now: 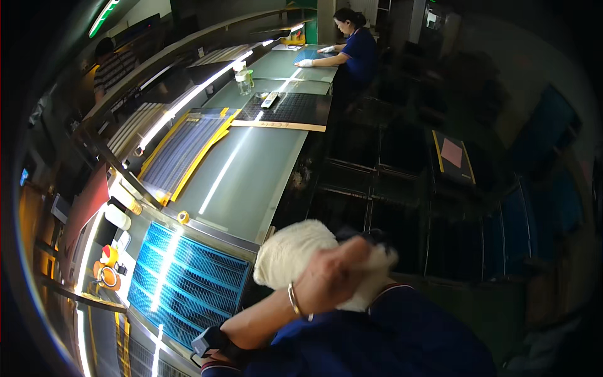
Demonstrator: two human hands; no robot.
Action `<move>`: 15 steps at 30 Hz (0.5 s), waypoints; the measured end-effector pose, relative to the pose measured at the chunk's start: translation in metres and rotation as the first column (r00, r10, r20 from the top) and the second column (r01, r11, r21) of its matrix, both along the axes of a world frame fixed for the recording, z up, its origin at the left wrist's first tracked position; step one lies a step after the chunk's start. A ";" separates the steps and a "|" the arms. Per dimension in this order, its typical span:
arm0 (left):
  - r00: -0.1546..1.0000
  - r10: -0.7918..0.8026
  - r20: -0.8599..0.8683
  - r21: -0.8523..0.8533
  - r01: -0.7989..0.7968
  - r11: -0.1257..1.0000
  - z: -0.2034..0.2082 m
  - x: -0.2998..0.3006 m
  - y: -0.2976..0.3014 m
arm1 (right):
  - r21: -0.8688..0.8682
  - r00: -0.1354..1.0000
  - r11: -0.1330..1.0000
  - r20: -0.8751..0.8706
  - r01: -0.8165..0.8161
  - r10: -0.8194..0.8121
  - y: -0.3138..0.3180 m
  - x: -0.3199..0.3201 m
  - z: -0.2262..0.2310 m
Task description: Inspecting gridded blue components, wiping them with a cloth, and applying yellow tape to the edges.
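The left hand (336, 270) lies across a white fluffy cloth (295, 248) in front of the torso, just right of the blue slotted panel (188, 276). Its fingers look curled in, but blur hides whether they actually grip the fabric — I cannot tell. The right hand does not show; it may be inside or behind the cloth, so its grip cannot be told either. The likeliest trouble is the metal bracelet (294, 301) catching the pile, since it sits close to the fabric, and a hard tug could then pull the cloth out of place. A slack hold could let it slide off toward the dark floor side and pick up dirt. The boxy black device (209, 342) on the left forearm is near the panel's lower corner; if the elbow swings left, it could knock or scratch the slotted face — the yellow tape roll (183, 217) looks safer, well apart from the arm.
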State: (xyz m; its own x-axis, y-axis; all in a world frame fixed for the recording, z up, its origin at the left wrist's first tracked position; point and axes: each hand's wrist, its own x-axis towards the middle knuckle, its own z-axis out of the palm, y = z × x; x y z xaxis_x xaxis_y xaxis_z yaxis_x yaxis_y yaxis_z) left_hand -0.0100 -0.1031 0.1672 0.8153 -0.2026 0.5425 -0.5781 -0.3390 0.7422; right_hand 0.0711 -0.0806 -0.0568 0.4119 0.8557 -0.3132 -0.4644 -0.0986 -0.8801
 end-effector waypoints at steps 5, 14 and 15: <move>0.811 0.485 0.328 0.435 -0.585 0.685 -0.017 0.047 0.087 | 0.002 0.998 0.999 -0.050 -0.035 0.035 0.021 -0.009 -0.004; 0.531 0.822 0.206 0.241 -0.842 0.483 -0.045 0.007 0.149 | -0.004 0.991 0.998 -0.120 -0.063 0.062 0.022 -0.015 -0.007; 0.435 0.875 0.212 0.126 -0.900 0.417 -0.043 0.016 0.151 | -0.005 0.990 0.998 -0.126 -0.068 0.067 0.024 -0.016 -0.009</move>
State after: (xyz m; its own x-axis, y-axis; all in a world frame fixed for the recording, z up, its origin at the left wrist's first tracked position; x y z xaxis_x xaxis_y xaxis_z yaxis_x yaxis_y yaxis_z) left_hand 0.0058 0.0480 0.1243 0.5487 0.4958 0.6731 0.0700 -0.8296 0.5540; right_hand 0.0552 -0.0566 -0.0657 0.3102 0.8771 -0.3667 -0.5633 -0.1412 -0.8141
